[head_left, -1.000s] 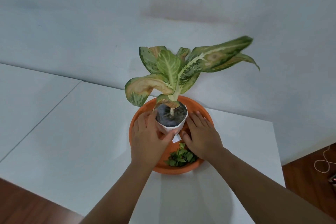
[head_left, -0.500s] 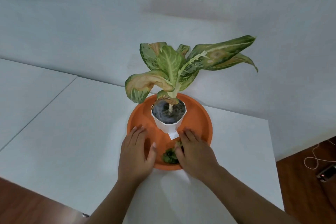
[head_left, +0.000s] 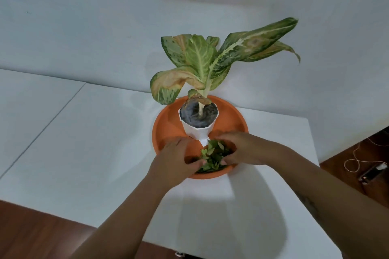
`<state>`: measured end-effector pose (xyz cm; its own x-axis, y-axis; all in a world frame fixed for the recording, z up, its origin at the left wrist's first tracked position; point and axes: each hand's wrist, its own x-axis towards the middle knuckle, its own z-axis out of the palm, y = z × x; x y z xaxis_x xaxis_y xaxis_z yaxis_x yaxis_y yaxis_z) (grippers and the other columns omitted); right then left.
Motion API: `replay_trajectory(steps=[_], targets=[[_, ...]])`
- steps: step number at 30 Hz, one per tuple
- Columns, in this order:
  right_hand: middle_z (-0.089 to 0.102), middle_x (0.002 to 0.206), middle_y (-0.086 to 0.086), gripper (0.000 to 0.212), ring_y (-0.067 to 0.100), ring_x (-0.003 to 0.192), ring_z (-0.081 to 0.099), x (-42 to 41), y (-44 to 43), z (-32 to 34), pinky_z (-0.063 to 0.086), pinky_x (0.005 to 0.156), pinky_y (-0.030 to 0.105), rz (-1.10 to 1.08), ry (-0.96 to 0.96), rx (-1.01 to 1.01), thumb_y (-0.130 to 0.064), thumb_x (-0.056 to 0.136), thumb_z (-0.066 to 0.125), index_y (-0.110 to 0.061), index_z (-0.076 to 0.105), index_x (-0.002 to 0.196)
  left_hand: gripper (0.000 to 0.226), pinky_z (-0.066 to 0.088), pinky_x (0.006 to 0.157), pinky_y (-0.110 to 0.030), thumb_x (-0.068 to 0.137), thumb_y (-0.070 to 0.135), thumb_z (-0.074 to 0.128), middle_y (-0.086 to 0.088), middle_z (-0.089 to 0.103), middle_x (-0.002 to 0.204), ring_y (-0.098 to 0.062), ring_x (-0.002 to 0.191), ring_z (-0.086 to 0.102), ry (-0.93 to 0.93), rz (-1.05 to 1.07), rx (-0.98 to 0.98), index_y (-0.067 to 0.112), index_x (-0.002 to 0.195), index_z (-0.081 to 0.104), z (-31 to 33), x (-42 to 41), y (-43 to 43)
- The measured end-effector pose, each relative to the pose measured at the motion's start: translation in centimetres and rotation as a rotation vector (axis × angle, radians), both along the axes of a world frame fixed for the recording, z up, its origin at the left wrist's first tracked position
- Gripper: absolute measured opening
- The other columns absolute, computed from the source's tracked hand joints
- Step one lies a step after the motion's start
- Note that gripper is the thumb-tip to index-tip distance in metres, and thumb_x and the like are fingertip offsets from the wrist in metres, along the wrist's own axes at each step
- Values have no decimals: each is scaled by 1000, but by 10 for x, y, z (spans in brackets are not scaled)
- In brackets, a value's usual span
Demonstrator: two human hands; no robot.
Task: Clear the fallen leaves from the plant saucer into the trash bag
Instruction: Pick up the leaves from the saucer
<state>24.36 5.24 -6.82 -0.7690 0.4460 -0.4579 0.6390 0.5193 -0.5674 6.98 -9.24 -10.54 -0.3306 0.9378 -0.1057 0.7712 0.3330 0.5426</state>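
Observation:
An orange round saucer (head_left: 166, 126) sits on the white table. A white pot (head_left: 199, 130) with a variegated green plant (head_left: 202, 59) stands in its middle. A heap of small green fallen leaves (head_left: 212, 156) lies at the saucer's near rim. My left hand (head_left: 174, 162) cups the heap from the left, fingers curled against it. My right hand (head_left: 242, 149) cups it from the right, fingers curved over the leaves. Both hands press the heap between them. No trash bag is in view.
The white table (head_left: 94, 143) reaches left to a seam and ends close at the near and right edges. Brown wooden floor (head_left: 31, 235) lies below. A cable and a small dark device (head_left: 372, 172) lie on the floor at right. A pale wall is behind.
My hands left the pot's sides, dropped to the saucer's near rim, then closed in from both sides around the leaf heap, bunching it up.

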Motion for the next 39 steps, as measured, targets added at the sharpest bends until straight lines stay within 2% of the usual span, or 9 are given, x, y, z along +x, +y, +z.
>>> replay_trajectory(steps=[3, 6, 11, 15, 18, 23, 29, 34, 39], targets=[[50, 132, 0, 70, 22, 121, 50, -8, -1, 0, 46, 102, 39, 56, -110, 81, -28, 73, 78, -27, 49, 136, 78, 44, 100, -33, 69, 64, 69, 8, 48, 134, -15, 128, 39, 14, -91, -159, 29, 136, 47, 8, 3, 9], [44, 124, 3, 63, 22, 114, 48, -16, -5, -4, 46, 99, 38, 66, -152, 166, -27, 75, 76, -28, 52, 133, 76, 47, 94, -29, 70, 53, 75, 4, 45, 131, -16, 122, 44, -64, -95, -203, 27, 136, 48, 11, 11, 17], [40, 105, -3, 44, 20, 101, 53, -12, -12, -20, 44, 80, 26, -14, -35, 200, -13, 81, 65, -27, 61, 122, 44, 44, 90, -25, 83, 30, 71, -3, 57, 119, -18, 114, 50, -19, -126, -173, 20, 125, 63, 13, 25, 23], [58, 94, -3, 34, 8, 81, 50, -10, -20, -27, 37, 64, 16, -30, 138, 194, -2, 80, 59, -16, 68, 110, 19, 35, 71, -19, 85, 23, 68, -6, 66, 95, -16, 87, 52, -16, -26, -140, 11, 99, 72, 7, 29, 25], [70, 96, 2, 28, 9, 77, 56, -10, -18, -26, 36, 57, 10, -151, 181, 139, -2, 83, 58, -13, 71, 106, 18, 43, 75, -15, 82, 9, 69, -6, 74, 98, -19, 92, 64, -130, 96, -63, 9, 99, 76, 3, 26, 25], [71, 83, 1, 17, 16, 76, 65, -11, -7, -13, 51, 69, 26, -382, 287, 4, -4, 80, 62, -13, 72, 92, 13, 46, 66, -9, 81, 10, 73, 6, 71, 90, -8, 84, 64, -471, 416, 84, 14, 94, 75, 8, 17, 21], [74, 84, 13, 18, 13, 67, 65, -7, -5, -2, 53, 77, 28, -515, 361, -193, 0, 77, 62, -9, 72, 89, 18, 52, 72, -16, 82, 18, 76, 0, 75, 100, -14, 94, 70, -747, 572, 130, 16, 100, 76, 10, 13, 22], [71, 71, 6, 14, 11, 65, 63, -3, -2, 4, 50, 69, 20, -622, 409, -306, -2, 78, 65, -10, 74, 86, 10, 50, 68, -17, 84, 15, 73, -2, 77, 93, -14, 89, 71, -894, 584, 188, 15, 94, 78, 18, 14, 21], [73, 95, 14, 16, 20, 79, 68, 0, -14, -1, 58, 85, 32, -817, 510, -572, 3, 81, 68, -4, 72, 96, 11, 54, 78, -26, 83, 12, 74, -6, 78, 94, -20, 95, 72, -1048, 613, 207, 13, 94, 77, 11, 15, 19]])
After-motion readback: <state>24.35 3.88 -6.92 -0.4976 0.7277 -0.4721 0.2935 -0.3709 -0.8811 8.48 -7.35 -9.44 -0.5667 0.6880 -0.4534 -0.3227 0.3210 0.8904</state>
